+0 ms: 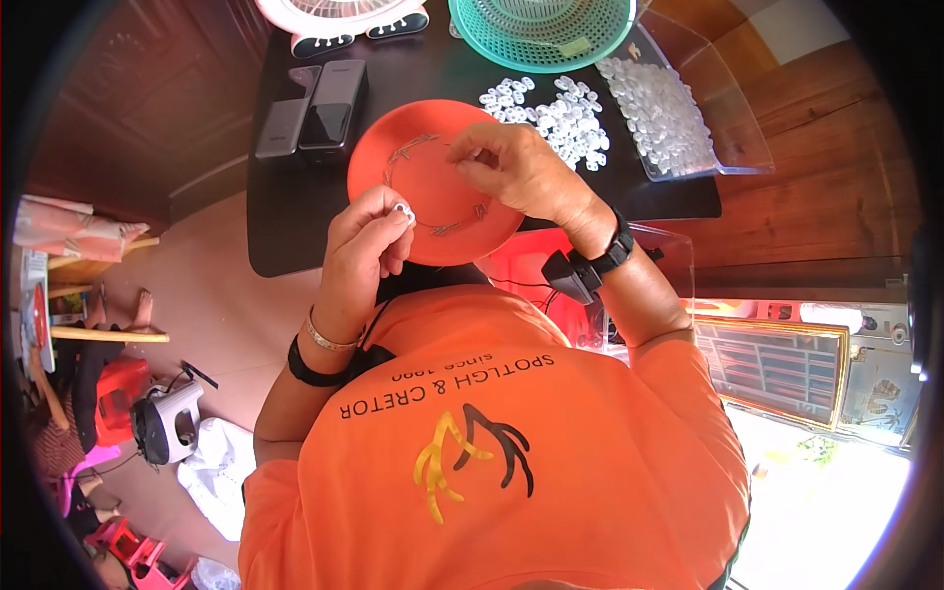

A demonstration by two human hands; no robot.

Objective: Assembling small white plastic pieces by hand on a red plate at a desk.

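Observation:
My left hand [366, 234] pinches a small white plastic piece [404, 212] with holes between thumb and forefinger, at the near left edge of a round orange-red plate [433, 187]. Thin metal pins [447, 228] lie in small groups around the inside of the plate. Over its right side hangs my right hand [516, 165], thumb and forefinger brought together; whatever is between them is too small to make out. Just beyond that hand, a loose pile of similar white plastic pieces [575, 123] is spread on the dark table [305, 216].
A clear plastic tray [737, 152] of many small translucent pieces stands right of the pile. Behind are a green perforated basket [543, 57] and a pink-and-white fan [339, 15]. Two grey box-shaped devices [332, 103] lie left of the plate. Another person [74, 393] is at far left.

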